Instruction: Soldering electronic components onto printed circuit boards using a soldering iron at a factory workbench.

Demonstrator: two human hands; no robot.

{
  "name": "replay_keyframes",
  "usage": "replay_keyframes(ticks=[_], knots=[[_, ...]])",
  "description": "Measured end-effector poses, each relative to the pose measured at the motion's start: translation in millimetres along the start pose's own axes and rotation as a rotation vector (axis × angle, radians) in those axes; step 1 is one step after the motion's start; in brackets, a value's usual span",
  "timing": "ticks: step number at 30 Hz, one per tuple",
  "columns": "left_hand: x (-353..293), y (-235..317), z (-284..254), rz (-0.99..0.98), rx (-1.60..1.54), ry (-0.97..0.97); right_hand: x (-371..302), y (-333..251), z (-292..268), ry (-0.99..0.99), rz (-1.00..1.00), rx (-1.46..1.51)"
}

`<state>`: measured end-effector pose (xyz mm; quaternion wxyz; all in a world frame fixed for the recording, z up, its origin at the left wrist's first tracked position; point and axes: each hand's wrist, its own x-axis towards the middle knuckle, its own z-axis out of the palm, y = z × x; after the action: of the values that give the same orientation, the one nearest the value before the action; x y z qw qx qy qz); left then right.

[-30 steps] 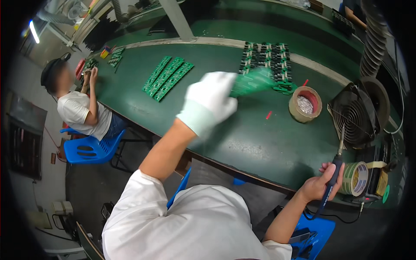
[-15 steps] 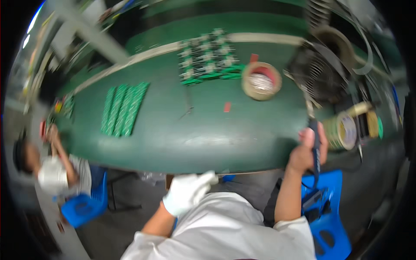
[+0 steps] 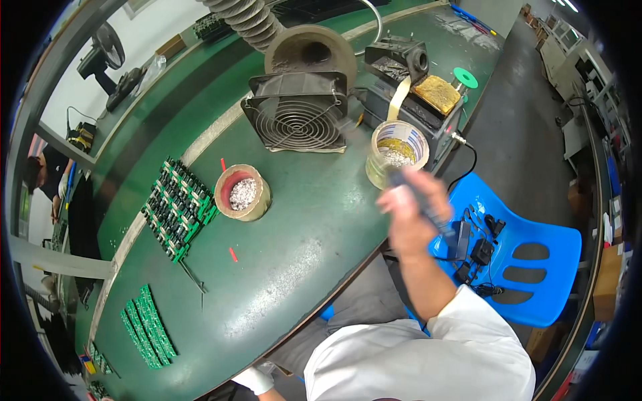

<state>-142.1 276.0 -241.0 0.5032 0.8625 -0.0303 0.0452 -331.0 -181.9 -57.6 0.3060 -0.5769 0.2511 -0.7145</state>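
My right hand [image 3: 411,220], bare and blurred by motion, is closed around the dark handle of a soldering iron [image 3: 422,202]. The iron's front end points at a tape-roll tub [image 3: 376,174] with pale granules inside, right behind the hand; whether it touches is too blurred to tell. My left hand [image 3: 254,380], in a white glove, is low at the table's front edge, its fingers hardly showing. Farther left stand a second tape-roll tub [image 3: 263,202] of white granules and a block of populated green circuit boards [image 3: 175,210]. Several green board strips [image 3: 148,327] lie nearer.
A square fan [image 3: 297,127] stands before a wide duct mouth [image 3: 281,53]. Behind the right tub is a soldering station [image 3: 441,137] with a yellow sponge [image 3: 438,93]. A blue chair [image 3: 528,240] holding black adapters stands at right. Another person [image 3: 52,177] is at far left.
My view has swung to the right. The right hand, still gripping the soldering iron, is now in front of the right tub. The gloved left hand has slipped to the picture's lower edge.
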Motion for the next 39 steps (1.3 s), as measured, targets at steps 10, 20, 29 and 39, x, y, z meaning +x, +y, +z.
replay_keyframes(ticks=[10, 20, 29, 39], knots=[[29.6, -63.1, -8.2, -0.627, -0.695, 0.425, 141.0, -6.9, -42.0, 0.071, 0.176, -0.387], [-2.4, 13.8, -5.7, -0.294, -0.263, 0.355, 173.6, 10.2, -44.1, -0.108, 0.534, 0.006], [-56.3, 48.1, -32.3, -0.014, -0.082, 0.195, 23.1, -30.6, -36.1, 0.02, 0.547, 0.113], [-86.1, 198.5, 43.9, 0.195, -0.539, -0.777, -148.6, -90.9, -8.4, -1.029, 0.555, 0.488]])
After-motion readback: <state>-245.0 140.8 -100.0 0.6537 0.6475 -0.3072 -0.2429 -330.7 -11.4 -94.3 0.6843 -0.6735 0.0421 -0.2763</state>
